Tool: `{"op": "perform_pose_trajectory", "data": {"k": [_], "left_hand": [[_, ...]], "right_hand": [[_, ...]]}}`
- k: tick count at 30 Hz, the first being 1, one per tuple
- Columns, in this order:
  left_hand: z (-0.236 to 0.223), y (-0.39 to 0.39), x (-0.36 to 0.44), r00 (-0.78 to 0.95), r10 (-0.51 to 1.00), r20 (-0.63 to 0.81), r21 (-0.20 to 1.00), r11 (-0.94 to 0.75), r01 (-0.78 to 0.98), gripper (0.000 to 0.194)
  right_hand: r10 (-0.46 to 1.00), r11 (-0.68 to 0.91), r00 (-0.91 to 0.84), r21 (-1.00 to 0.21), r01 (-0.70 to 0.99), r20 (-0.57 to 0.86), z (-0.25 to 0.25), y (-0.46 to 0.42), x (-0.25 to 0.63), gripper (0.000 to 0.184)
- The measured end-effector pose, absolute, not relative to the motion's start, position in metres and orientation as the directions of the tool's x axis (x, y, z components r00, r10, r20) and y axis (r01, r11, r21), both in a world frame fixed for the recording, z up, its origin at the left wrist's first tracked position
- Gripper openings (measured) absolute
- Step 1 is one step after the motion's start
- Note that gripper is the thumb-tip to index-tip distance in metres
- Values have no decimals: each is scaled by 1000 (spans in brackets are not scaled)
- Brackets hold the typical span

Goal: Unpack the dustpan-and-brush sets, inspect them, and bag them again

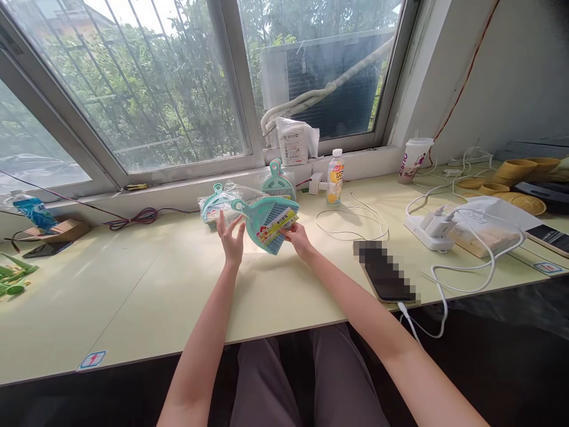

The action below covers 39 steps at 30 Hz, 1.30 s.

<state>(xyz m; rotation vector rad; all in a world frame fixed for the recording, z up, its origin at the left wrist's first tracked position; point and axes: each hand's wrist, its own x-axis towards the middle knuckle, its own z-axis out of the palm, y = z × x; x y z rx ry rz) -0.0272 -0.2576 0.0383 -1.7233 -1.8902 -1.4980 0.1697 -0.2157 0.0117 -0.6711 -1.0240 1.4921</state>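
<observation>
A small turquoise dustpan and brush set [261,220] with a yellow label, apparently in clear wrapping, is held tilted above the table. My right hand [297,238] is closed on its lower right corner, thumb over the brush edge. On the handle side, my left hand [231,238] brings thumb and index finger together just below the handle, seemingly pinching the wrapping; its other fingers are raised. Behind stand two more turquoise sets: one wrapped dustpan set [213,204] lies at the left, and another dustpan set [277,184] leans against the sill.
A juice bottle [335,178] and white tissue pack [293,142] are at the back. On the right are a phone [384,273], a power strip [431,230], looping cables and a paper cup [414,160]. A blue-labelled bottle [34,212] stands left. The table edge [284,333] runs before my legs.
</observation>
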Motion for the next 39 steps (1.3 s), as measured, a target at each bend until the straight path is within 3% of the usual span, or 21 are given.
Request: {"op": "perform_pose_trajectory", "data": {"k": [6,10,17,24,25,27,29,31,35,39], "left_hand": [[43,-267,-14,-231,657,717,391,-105,914,32],[41,-270,-2,-118,649,752,290,-165,943,27],[46,-269,-6,-163,580,798,369,-257,893,25],[44,-272,9,-52,650,758,433,-443,785,23],[45,-273,11,-95,636,766,457,-435,776,27],[47,-273,11,-263,567,781,540,-400,741,57],[49,-270,6,-469,494,732,671,-403,623,91],[50,-265,-1,-566,576,590,806,-469,362,99],[46,-256,-5,-220,904,368,881,-414,-228,71],[37,-255,7,-68,955,290,863,-291,-412,56]], "right_hand": [[967,45,-211,-912,-408,142,12,-215,168,36],[966,32,-224,-920,-390,128,12,-218,166,38],[942,35,-296,-923,-382,158,14,-219,167,36],[959,15,-249,-902,-432,135,9,-218,163,39],[962,10,-238,-888,-459,134,8,-217,163,39],[965,6,-221,-856,-517,140,8,-217,164,40],[966,8,-211,-827,-562,153,9,-218,164,40],[963,9,-213,-809,-588,166,11,-219,164,39],[964,-20,-226,-805,-593,143,11,-220,162,38],[973,-3,-185,-798,-603,137,7,-218,159,40]]}}
